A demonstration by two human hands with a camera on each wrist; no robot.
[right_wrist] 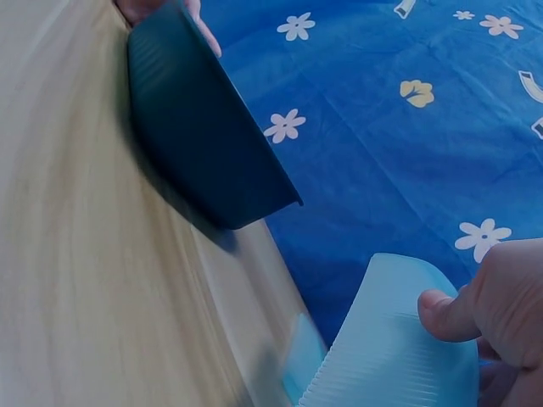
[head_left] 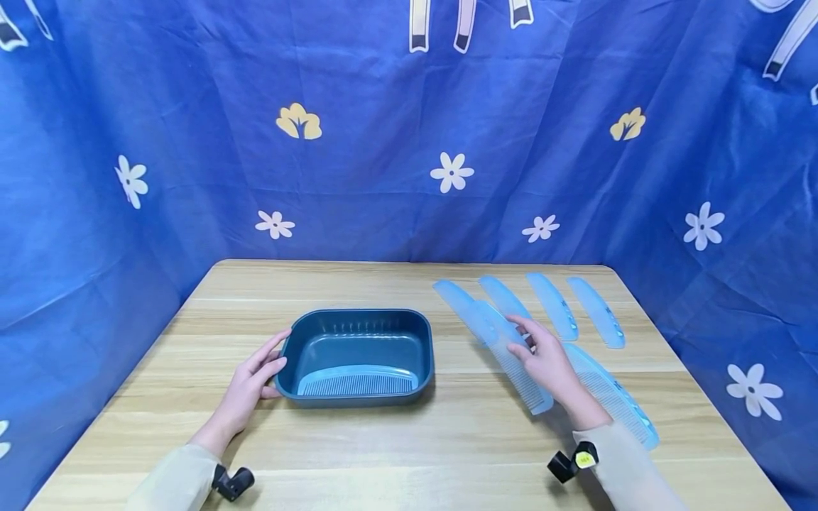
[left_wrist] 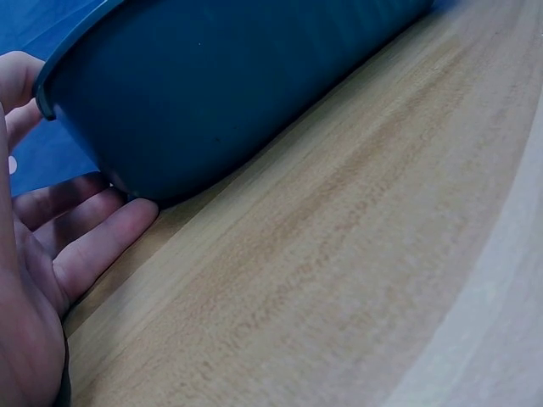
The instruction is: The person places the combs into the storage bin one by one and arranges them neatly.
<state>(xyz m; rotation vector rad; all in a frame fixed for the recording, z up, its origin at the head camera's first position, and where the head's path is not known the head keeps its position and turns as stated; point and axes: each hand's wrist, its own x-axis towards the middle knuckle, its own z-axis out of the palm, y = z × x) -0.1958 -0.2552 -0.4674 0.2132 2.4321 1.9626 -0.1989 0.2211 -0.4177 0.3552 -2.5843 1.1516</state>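
Observation:
A dark teal rectangular basin (head_left: 358, 406) stands on the table with a light blue comb (head_left: 358, 381) lying inside along its near wall. My left hand (head_left: 252, 380) holds the basin's left end, with its thumb at the rim; in the left wrist view other fingers (left_wrist: 110, 246) touch the lower corner. To the right, my right hand (head_left: 543, 355) pinches another translucent blue comb (head_left: 520, 369) between thumb and fingers. In the right wrist view this held comb (right_wrist: 390, 339) is tilted above the table. It overlaps a further comb (head_left: 463, 305) behind it.
More blue combs lie at the table's right: one partly behind my right hand (head_left: 501, 292), two farther right, a comb (head_left: 552, 305) and a comb (head_left: 597, 312), and a comb (head_left: 616, 401) partly under my right forearm. Blue patterned cloth (head_left: 396, 206) surrounds the wooden table (head_left: 383, 461).

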